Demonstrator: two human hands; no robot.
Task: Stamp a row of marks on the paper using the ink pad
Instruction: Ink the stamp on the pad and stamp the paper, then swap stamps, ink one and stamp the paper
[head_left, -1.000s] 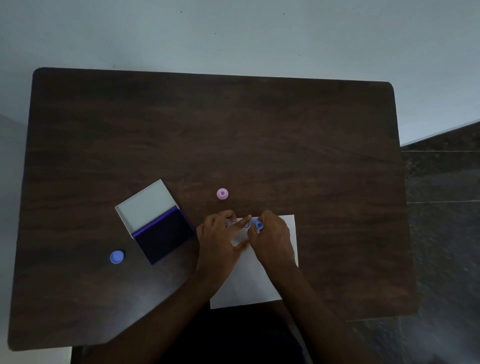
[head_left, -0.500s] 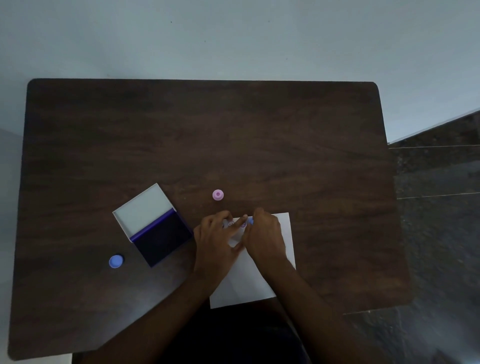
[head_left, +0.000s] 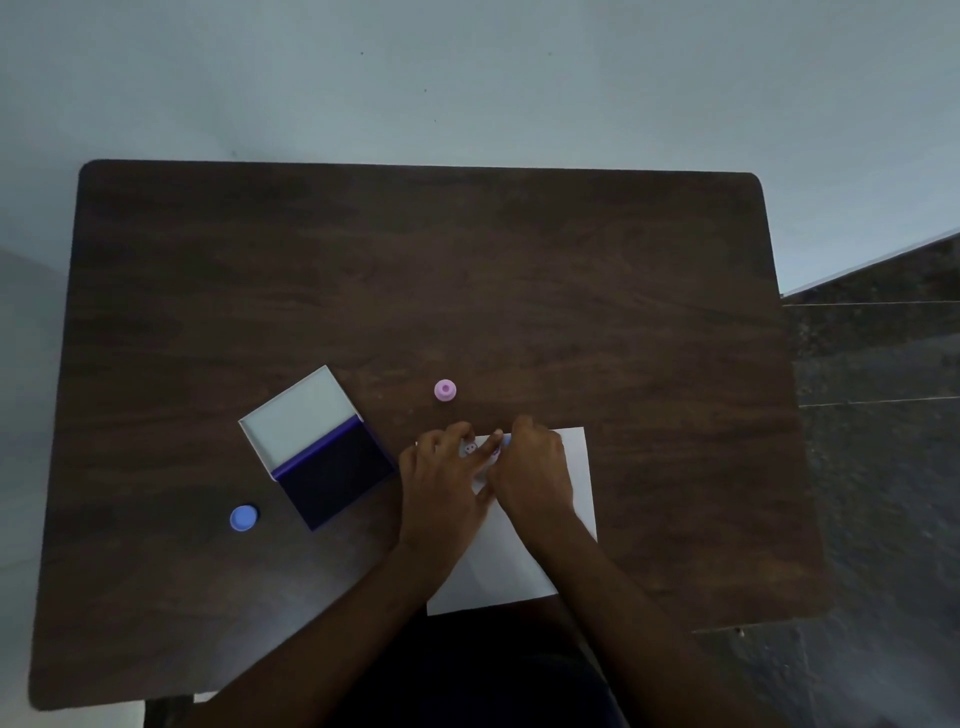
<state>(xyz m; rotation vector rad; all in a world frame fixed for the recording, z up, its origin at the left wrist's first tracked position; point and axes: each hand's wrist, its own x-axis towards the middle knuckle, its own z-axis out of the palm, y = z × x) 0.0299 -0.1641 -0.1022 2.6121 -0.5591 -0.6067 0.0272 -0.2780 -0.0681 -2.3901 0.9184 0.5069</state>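
We see the left hand (head_left: 448, 486) lying flat on the white paper (head_left: 574, 470) while the right hand (head_left: 532, 470) pinches a small blue stamp (head_left: 506, 441) at the sheet's far edge. The open ink pad (head_left: 332, 475) sits left on the dark counter (head_left: 519, 291), with a blue cap (head_left: 243, 518) and a pink stamp (head_left: 445, 389) nearby.

Dim rm: dark wood table (head_left: 467, 270), pale wall (head_left: 467, 78), dark tiled floor (head_left: 878, 364).

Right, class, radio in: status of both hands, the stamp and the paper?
Left hand flat, pinning paper. Right hand closed on blue stamp, pressing at top edge. One mark visible beside it. Ink pad open, nothing in the way.
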